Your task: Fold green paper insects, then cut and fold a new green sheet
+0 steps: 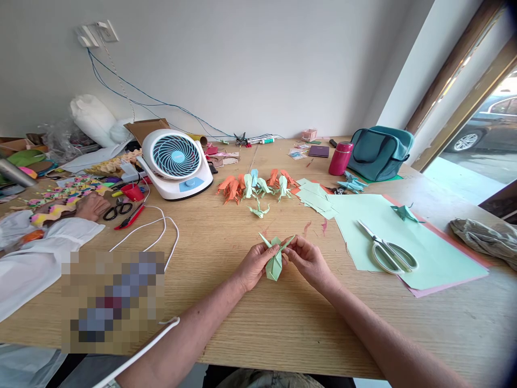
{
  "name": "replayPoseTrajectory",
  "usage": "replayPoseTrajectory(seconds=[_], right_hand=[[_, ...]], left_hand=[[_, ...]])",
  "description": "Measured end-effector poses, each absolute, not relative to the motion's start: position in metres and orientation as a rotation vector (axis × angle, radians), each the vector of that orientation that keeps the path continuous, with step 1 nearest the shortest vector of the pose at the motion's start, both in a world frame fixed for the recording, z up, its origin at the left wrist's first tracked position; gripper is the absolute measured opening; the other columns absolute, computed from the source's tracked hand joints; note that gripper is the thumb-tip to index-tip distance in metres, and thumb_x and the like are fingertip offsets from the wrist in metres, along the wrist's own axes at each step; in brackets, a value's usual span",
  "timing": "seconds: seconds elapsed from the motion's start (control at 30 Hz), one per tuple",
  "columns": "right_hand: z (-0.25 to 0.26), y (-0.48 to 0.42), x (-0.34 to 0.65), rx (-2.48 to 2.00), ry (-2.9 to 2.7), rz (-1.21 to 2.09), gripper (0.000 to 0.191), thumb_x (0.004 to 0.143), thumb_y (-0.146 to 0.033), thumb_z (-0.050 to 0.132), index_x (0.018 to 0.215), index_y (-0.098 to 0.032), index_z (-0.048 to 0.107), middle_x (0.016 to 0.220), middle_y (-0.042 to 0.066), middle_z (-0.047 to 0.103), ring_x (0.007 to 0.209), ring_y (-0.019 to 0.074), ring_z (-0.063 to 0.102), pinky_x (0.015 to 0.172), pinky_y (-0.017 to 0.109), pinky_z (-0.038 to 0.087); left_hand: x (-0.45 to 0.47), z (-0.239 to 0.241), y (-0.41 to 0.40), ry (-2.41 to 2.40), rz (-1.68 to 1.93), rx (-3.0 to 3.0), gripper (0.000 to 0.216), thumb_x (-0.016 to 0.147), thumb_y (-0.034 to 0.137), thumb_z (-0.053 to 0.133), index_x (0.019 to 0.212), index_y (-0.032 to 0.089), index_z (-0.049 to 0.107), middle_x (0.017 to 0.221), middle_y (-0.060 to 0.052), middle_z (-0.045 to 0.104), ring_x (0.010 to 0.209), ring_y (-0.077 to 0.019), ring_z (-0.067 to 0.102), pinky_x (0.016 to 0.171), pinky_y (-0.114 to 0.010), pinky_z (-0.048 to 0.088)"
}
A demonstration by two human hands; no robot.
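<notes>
Above the table's near middle, a pale green folded paper crane [274, 266] is between my two hands. My left hand [257, 265] grips its body, thumb across the folded paper. Fingertips of my right hand [309, 258] pinch the narrow point on its right side. Another thin point sticks up to the left. Just beyond lies a finished-looking green paper crane [259, 209]. Behind that stands a row of folded orange paper figures [231, 188] and pale green ones [284, 187].
Scissors [388, 250] lie on large green sheets [440, 258] at right, near cut paper pieces [317, 196]. A pink bottle [341, 159] and teal bag [379, 153] stand behind. At left are a white fan [172, 161], a cable [177, 237], black scissors [117, 209] and another person's hand [92, 206].
</notes>
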State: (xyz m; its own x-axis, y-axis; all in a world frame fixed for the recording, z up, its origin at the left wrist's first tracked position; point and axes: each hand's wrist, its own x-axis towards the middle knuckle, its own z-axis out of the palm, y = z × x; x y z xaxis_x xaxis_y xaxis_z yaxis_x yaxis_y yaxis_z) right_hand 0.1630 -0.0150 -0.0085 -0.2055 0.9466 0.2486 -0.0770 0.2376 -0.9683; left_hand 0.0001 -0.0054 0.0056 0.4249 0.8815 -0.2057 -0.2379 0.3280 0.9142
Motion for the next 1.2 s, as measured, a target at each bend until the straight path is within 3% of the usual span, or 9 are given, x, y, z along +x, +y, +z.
replayPoseTrajectory(seconds=[0.3,0.6,1.0,1.2], right_hand=[[-0.005,-0.018,0.165,-0.880,-1.454,1.173,0.025,0.089,-0.047,0.061,0.094,-0.022,0.062,0.080,0.002,0.064,0.075,0.0173,0.060,0.071,0.031,0.050],[-0.004,-0.019,0.165,-0.911,-1.471,1.100,0.023,0.088,-0.045,0.063,0.094,-0.023,0.061,0.085,0.003,0.065,0.077,0.0187,0.063,0.073,0.033,0.052],[0.011,-0.024,0.167,-0.953,-1.657,0.853,0.008,0.091,-0.029,0.060,0.091,-0.022,0.064,0.084,0.003,0.067,0.075,0.0175,0.063,0.072,0.032,0.050],[0.013,-0.024,0.169,-0.960,-1.701,0.788,0.011,0.092,-0.026,0.056,0.093,-0.022,0.066,0.087,0.004,0.066,0.077,0.0178,0.062,0.073,0.032,0.050]], left_hand=[[0.000,0.005,-0.005,0.893,1.052,1.298,0.038,0.075,0.052,0.073,0.076,0.015,0.063,0.071,-0.002,0.066,0.068,-0.0151,0.061,0.065,-0.024,0.045],[-0.002,0.005,-0.009,1.026,1.114,1.520,0.034,0.081,0.047,0.067,0.073,0.015,0.063,0.068,0.000,0.060,0.059,-0.0096,0.046,0.056,-0.021,0.035],[-0.002,0.009,-0.008,1.001,1.071,1.431,0.039,0.081,0.053,0.065,0.074,0.015,0.064,0.070,-0.005,0.066,0.057,-0.0122,0.054,0.055,-0.022,0.040],[-0.003,0.010,-0.007,1.002,1.072,1.437,0.038,0.081,0.052,0.065,0.074,0.015,0.064,0.069,-0.005,0.067,0.055,-0.0115,0.054,0.053,-0.022,0.040]])
